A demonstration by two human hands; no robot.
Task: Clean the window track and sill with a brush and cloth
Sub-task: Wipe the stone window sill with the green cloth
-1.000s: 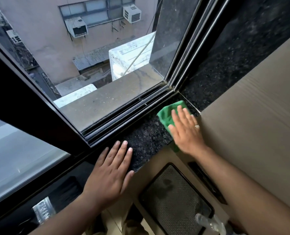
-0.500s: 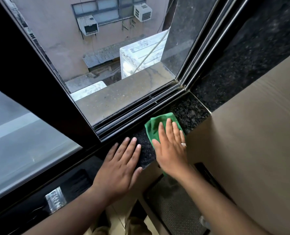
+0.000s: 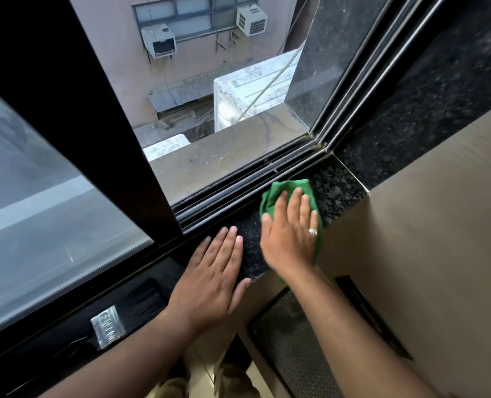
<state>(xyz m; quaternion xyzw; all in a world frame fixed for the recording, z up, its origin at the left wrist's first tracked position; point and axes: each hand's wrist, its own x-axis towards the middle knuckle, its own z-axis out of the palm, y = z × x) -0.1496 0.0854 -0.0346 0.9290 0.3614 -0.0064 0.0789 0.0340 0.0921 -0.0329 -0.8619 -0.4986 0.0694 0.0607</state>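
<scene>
A green cloth [image 3: 277, 196] lies on the black speckled granite sill [image 3: 337, 186], just inside the metal window track [image 3: 238, 191]. My right hand [image 3: 290, 234], with a ring on one finger, presses flat on the cloth with fingers pointing at the track. Part of the cloth hangs over the sill's front edge under my wrist. My left hand [image 3: 209, 280] rests flat and empty on the sill, just left of the right hand. A brush [image 3: 109, 326] with a metal ferrule and dark bristles lies on the sill at the lower left, untouched.
The dark sliding window frame [image 3: 94, 139] stands left of the open gap, with glass further left. A beige wall [image 3: 425, 239] and dark granite side panel [image 3: 411, 110] close off the right. A dark mesh grille [image 3: 293, 340] sits below the sill. Outside are a concrete ledge and buildings.
My right hand has slid the green cloth leftward along the sill, away from the right corner and close to my left hand. The left hand has stayed flat in place.
</scene>
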